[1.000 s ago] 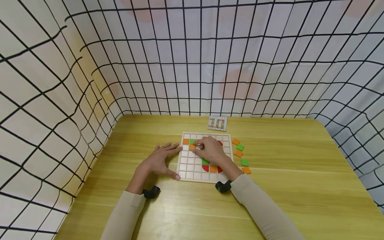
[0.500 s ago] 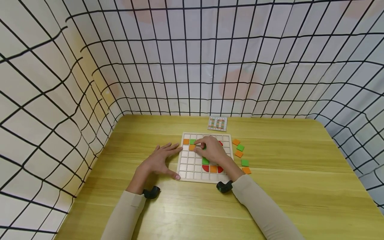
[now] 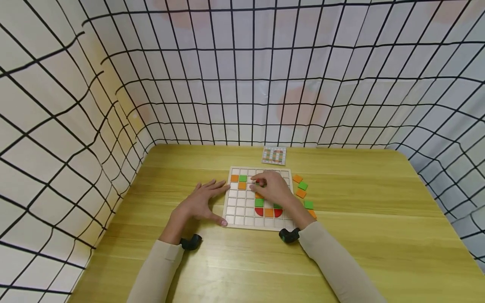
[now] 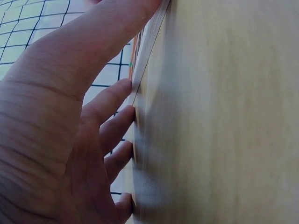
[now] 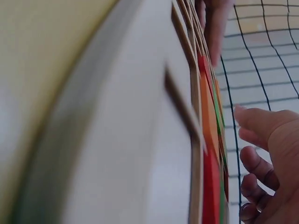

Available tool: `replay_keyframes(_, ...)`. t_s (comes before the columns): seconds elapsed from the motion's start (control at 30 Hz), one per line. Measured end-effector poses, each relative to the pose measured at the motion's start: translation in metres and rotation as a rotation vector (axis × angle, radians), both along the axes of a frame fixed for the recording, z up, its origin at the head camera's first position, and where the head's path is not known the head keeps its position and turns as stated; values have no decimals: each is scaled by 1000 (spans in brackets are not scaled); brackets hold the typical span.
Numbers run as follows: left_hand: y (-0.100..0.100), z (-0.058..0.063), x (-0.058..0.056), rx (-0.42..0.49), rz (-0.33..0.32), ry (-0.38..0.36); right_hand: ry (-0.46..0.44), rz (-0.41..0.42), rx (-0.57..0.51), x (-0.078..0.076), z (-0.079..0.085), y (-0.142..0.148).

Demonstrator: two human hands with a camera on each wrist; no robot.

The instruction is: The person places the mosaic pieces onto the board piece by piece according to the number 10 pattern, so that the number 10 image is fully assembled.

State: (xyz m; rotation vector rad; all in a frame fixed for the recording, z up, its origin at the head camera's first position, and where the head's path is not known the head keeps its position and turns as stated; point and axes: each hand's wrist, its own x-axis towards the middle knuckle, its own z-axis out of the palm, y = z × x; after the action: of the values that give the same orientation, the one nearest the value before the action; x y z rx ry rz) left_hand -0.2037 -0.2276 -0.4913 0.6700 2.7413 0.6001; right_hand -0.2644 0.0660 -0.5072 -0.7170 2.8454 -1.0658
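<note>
A pale gridded board (image 3: 240, 211) lies on the table before me. In its upper left sit an orange tile (image 3: 235, 178), a green tile (image 3: 243, 178) and, one row lower, another orange tile (image 3: 242, 185). Lower on the board, a red rounded tile (image 3: 259, 212) lies beside an orange square. My left hand (image 3: 198, 203) spreads along the board's left edge, thumb at the near corner; in the left wrist view its fingertips (image 4: 125, 112) rest on the table. My right hand (image 3: 275, 188) hovers over the board with thumb and index finger apart, hiding some tiles.
Several loose orange and green tiles, such as this green one (image 3: 302, 185), lie right of the board. A small printed pattern card (image 3: 274, 155) lies behind it. Black wire mesh (image 3: 235, 103) with pale cloth behind encloses the table (image 3: 356, 189) at back and sides.
My right hand has drawn back to the right, away from the green and orange tiles at upper left, uncovering more cells. The left hand stays in place.
</note>
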Motion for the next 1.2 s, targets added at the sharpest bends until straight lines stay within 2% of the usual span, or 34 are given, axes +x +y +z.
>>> replay_keyframes(0.23,0,-2,-1,-11,-1,3,2,-79,-13,4,8,39)
replay_keyframes(0.73,-1,-5,-1,-5,-3,20,-3,-213,24,12,8,122)
replay_keyframes(1.0,-2,-4,1,1,1,20,27,-216,17,10,-1,152)
replay_keyframes(1.2,-1,-5,-1,2,-6,24,9,-220,27,10,-10,168)
